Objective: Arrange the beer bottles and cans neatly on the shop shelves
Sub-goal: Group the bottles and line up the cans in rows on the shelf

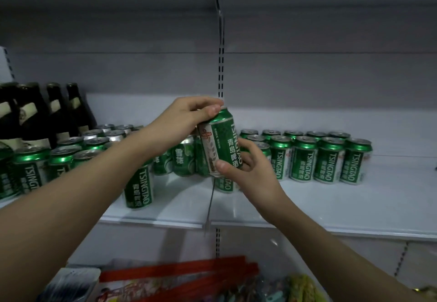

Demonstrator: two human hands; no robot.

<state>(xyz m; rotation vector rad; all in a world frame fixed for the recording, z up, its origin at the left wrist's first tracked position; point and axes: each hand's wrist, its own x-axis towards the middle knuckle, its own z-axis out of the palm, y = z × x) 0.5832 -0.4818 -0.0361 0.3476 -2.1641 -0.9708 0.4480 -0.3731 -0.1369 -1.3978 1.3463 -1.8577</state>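
Both hands grasp one green can (220, 143) above the shelf (331, 207): left hand (189, 115) pinching its rim, right hand (248, 167) its base. Can rows (326, 157) stand right of it, bottles (35, 117) far left.

Green metal beer can with white letters (221, 142) up in air, a bit tilted, top pinched by left hand (186, 118), bottom held by right hand (248, 164). Rows of same green cans (328, 157) upright on white shelf (354, 202), right side. More green cans (139, 188) left. Dark glass beer bottles (35, 117) upright, far left.
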